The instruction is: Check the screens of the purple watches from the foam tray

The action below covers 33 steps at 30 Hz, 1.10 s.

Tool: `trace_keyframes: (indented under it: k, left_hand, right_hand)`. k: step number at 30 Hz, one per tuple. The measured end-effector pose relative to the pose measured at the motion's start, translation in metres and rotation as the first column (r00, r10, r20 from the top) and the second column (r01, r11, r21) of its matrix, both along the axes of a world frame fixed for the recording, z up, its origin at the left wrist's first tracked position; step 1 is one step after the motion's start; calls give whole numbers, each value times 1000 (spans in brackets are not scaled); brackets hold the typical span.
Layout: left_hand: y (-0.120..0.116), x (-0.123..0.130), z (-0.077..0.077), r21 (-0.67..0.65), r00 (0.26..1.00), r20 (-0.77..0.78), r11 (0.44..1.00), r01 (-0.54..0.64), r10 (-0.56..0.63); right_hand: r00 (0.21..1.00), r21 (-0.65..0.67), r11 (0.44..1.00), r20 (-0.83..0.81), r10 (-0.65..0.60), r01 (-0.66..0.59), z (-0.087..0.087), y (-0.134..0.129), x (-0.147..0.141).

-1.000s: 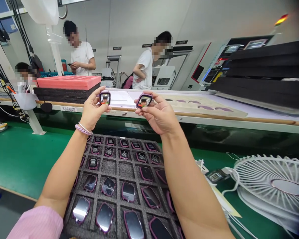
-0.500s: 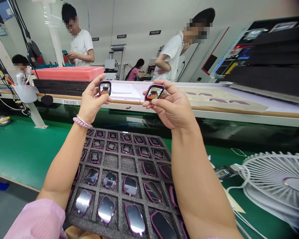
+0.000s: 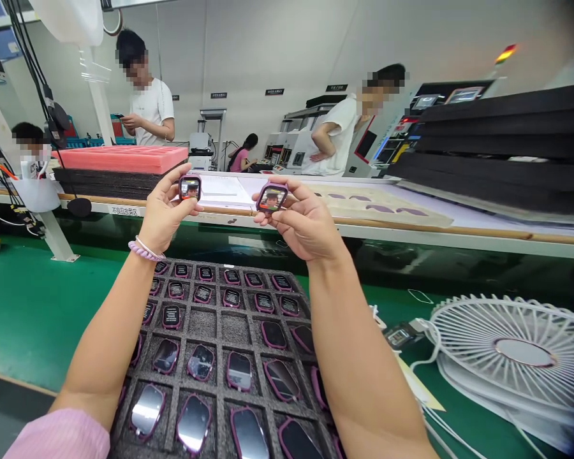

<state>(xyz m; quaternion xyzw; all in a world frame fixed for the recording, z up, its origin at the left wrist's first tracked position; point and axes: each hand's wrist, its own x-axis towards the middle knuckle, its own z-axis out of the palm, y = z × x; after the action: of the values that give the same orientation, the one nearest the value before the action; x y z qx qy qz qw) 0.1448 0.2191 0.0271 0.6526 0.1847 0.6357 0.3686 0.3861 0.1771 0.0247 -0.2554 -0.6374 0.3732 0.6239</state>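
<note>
My left hand grips a small purple-framed watch by its edges, its lit screen facing me. In my right hand is a second purple-framed watch, tilted, also with a picture on its screen. Both are held up side by side, apart from each other. Below them lies a dark foam tray with many compartments of similar watches. Two compartments in its third row hold nothing. Watches in the back rows show white text; those nearer me have dark, reflective screens.
A white fan and a cabled device sit right on the green bench. Pink foam on black sheets stands on the shelf, black foam stack at right. Several people are beyond.
The view has shifted up and to the right, so hands, tray and shelf appear further left and lower. Both watches remain held. The standing person at right leans forward still.
</note>
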Motion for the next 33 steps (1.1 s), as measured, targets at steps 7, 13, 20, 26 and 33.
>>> trace_keyframes:
  k: [7, 13, 20, 26, 33]
  left_hand:
    - [-5, 2, 2, -30, 1000, 9, 1000, 8, -8]
    - [-7, 4, 3, -31, 1000, -2, 999, 12, -12]
    - [-7, 5, 3, -8, 999, -36, 1000, -7, 7]
    - [-10, 4, 4, -22, 998, -41, 999, -49, 48]
    - [-16, 7, 6, -82, 999, -49, 997, -15, 11]
  right_hand:
    - [1000, -14, 1000, -11, -3, 3, 2, -1, -2]
    - [1000, 7, 1000, -12, 15, -15, 0, 2, 0]
    - [999, 22, 999, 7, 42, -43, -3, 5, 3]
    - [998, 16, 998, 11, 57, -58, -4, 5, 0]
    - [999, 15, 998, -1, 54, -54, -3, 4, -1]
